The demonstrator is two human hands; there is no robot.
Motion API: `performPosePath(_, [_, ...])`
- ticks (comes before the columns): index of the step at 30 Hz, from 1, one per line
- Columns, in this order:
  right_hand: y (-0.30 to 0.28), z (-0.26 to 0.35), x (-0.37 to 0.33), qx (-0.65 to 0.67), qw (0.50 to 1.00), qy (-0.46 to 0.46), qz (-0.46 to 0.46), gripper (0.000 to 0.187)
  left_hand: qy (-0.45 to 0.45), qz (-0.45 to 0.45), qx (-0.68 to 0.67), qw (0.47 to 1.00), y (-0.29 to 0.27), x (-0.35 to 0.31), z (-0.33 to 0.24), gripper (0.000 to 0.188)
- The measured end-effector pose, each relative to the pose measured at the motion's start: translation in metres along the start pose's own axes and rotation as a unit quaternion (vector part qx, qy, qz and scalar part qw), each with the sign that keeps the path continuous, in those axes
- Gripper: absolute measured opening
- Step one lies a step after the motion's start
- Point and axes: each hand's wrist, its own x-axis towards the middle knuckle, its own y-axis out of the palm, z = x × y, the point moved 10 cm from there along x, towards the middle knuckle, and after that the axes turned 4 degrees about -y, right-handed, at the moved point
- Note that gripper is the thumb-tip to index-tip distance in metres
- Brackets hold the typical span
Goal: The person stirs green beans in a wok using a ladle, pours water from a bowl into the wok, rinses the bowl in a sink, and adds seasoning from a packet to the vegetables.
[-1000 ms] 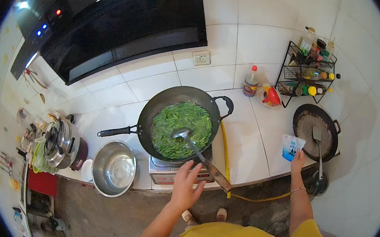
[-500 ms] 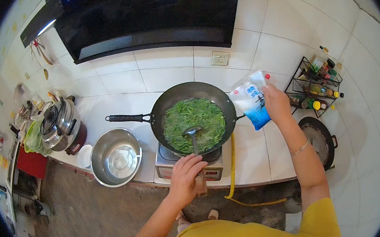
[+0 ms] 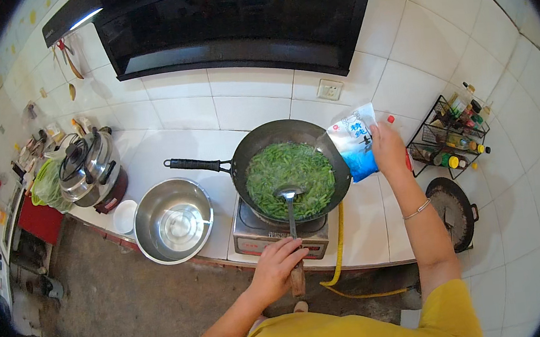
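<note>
My left hand (image 3: 279,267) is closed around the handle of a metal ladle (image 3: 291,213), near its wooden grip. The ladle's bowl rests among chopped green vegetables (image 3: 283,167) in a dark wok (image 3: 299,130). Thin steam rises over the greens, and the wok stands on a gas stove (image 3: 280,236). At the wok's right rim, my right hand (image 3: 389,147) grips a blue-and-white plastic bag (image 3: 355,150) by its right side. The bag is tilted, its left edge close to the rim. I cannot see whether anything is coming out of it.
A steel basin (image 3: 147,221) and small white bowl (image 3: 125,216) are left of the stove, beside a pressure cooker (image 3: 108,185). A bottle rack (image 3: 441,134) and dark pan (image 3: 448,205) stand right. A yellow hose (image 3: 340,246) hangs in front; a range hood (image 3: 236,30) is above.
My view has shifted, so the scene sits differently in the picture. The bag has come closer to the wok's right rim. The ladle stays in the greens, held by my left hand.
</note>
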Motion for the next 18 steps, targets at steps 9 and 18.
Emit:
performPosePath(9, [0.029, 0.071, 0.003, -0.048, 0.989, -0.085, 0.111, 0.022, 0.014, 0.002, -0.009, 1.000, 0.003, -0.001, 0.000, 0.049])
performPosePath(18, [0.021, 0.039, 0.027, -0.065, 0.997, -0.024, 0.043, 0.027, 0.003, 0.008, -0.009, 1.000, -0.003, -0.003, 0.003, 0.048])
